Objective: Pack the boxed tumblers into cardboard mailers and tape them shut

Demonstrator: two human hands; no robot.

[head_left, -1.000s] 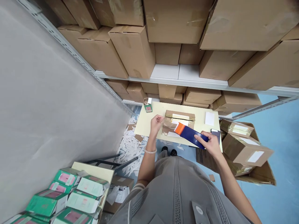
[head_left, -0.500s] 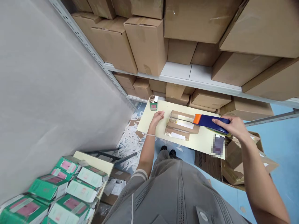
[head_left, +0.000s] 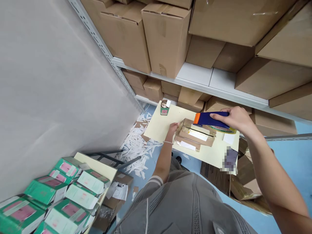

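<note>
My right hand (head_left: 239, 118) grips a dark blue tape dispenser (head_left: 212, 119) with an orange front end and a tape roll under it. It is above the back edge of a small cardboard box (head_left: 209, 140) with a white label and shiny tape on top. My left hand (head_left: 173, 127) is at the left end of that box, its fingers closed against the edge; the fingertips are partly hidden. A second flat, taped carton with a white label (head_left: 187, 145) lies along the near side. All of these are on a pale yellow table (head_left: 156, 125).
A green open-topped box (head_left: 164, 110) stands at the table's far left corner, and a blurred dark item (head_left: 230, 158) lies at the right. Shelves of large cartons (head_left: 165, 39) rise behind. Green boxes (head_left: 56, 182) crowd a side table. White paper strips (head_left: 136, 149) litter the floor.
My left hand has moved right, from bare table to the box's left end. The tape dispenser has shifted back and left over the box. The whole view has also shifted.
</note>
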